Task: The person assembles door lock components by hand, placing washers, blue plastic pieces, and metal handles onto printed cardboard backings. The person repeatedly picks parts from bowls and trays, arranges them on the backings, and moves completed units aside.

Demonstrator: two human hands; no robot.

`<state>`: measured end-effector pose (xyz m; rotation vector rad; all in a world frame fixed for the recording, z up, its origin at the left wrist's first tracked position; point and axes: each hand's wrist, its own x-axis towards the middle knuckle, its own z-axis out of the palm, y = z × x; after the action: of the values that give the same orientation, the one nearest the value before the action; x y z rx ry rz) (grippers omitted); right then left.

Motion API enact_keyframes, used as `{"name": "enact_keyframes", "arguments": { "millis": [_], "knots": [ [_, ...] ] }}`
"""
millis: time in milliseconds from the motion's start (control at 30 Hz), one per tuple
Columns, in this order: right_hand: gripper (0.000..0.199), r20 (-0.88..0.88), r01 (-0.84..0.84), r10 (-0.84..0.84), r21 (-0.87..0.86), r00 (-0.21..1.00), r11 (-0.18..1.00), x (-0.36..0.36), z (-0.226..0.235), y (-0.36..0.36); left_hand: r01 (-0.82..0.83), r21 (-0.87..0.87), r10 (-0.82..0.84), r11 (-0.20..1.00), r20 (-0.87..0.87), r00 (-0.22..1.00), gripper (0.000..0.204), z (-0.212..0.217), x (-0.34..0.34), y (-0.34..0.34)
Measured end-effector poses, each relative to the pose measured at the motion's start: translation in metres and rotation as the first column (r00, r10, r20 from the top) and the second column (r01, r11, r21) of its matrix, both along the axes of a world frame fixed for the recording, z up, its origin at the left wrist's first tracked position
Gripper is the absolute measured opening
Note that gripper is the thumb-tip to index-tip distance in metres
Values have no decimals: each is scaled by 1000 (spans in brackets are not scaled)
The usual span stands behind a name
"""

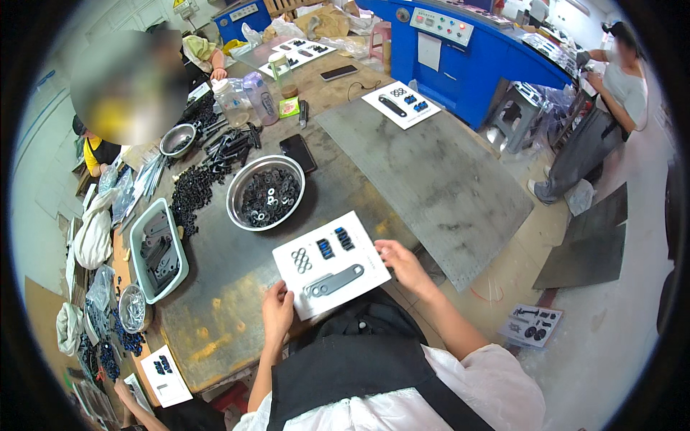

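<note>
At the left of the surface (223, 291), a pale tub (182, 255) contains dark flat parts (159, 253); next, a metal bowl (236, 192) contains many washers (269, 200). The left hand (277, 312) holds the left edge of a white card (366, 249) at the surface's near edge. The card carries rings (301, 261), black-and-blue pieces (326, 249) and a grey bar (338, 279). The right hand (405, 267), fingers curled, holds its right edge.

"How many round bowls (236, 208) (177, 127) (148, 314) do we count?"
"Three: two at ten o'clock, one at eight."
"Next items?"
"We log one tray (181, 253) at nine; two phones (298, 149) (338, 72), at eleven and twelve; one held card (320, 270) at six."
</note>
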<state>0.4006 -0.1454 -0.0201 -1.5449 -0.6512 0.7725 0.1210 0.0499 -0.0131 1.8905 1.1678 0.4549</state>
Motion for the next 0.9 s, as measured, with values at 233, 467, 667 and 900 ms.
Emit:
{"name": "enact_keyframes", "arguments": {
  "millis": [233, 467, 667, 900],
  "knots": [
    [35, -42, 224, -223, 4, 974, 975, 41, 23, -52, 235, 93, -236, 968, 10, 972, 43, 0, 108, 11],
    [36, -21, 392, -392, 1, 920, 920, 78, 7, -80, 334, 228, -354, 915, 53, 934, 44, -1, 228, 26],
    [44, 262, 378, -348, -75, 900, 923, 70, 14, -69, 295, 190, -322, 937, 136, 937, 43, -13, 316, 66],
    [55, 634, 406, -161, -263, 756, 875, 61, 30, -51, 408, 178, -425, 895, 71, 902, 46, 3, 366, 89]
  ]
}}
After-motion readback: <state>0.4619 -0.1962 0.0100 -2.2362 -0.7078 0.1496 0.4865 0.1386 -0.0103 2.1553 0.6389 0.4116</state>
